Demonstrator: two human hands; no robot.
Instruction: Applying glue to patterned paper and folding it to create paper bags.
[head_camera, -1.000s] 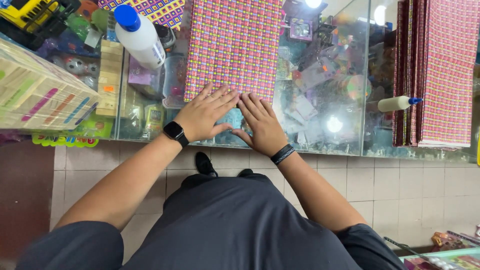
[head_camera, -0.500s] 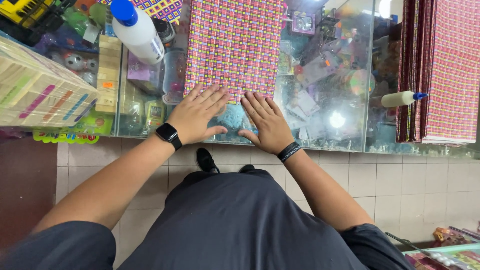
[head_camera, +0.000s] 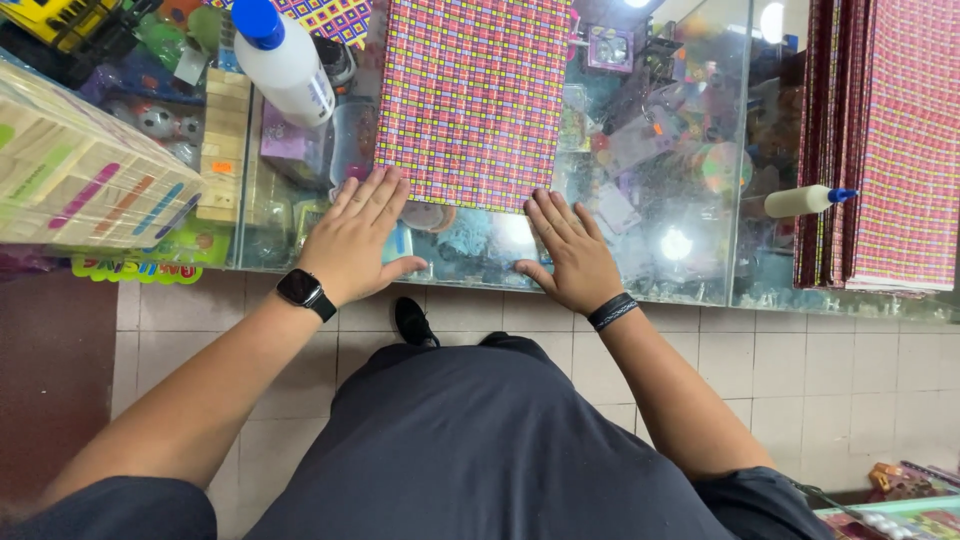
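2 flat, spread hands, left hand (head_camera: 352, 240) and right hand (head_camera: 572, 255), grasping nothing, press the near edge of your patterned sheet (head_camera: 470, 100): likely light, floppy, slippery on the glass counter (head_camera: 680, 250).

Left of my left hand (head_camera: 352, 238) sits a big carton (head_camera: 85, 170) of pale wood-coloured panels with pink, green and blue bars — it lies tilted on the glass counter (head_camera: 690, 270). Under its edge a yellow-green label strip (head_camera: 135, 268) hangs. Inside the case, a small purple box (head_camera: 285, 150) — partly hidden by a bottle (head_camera: 283, 62).
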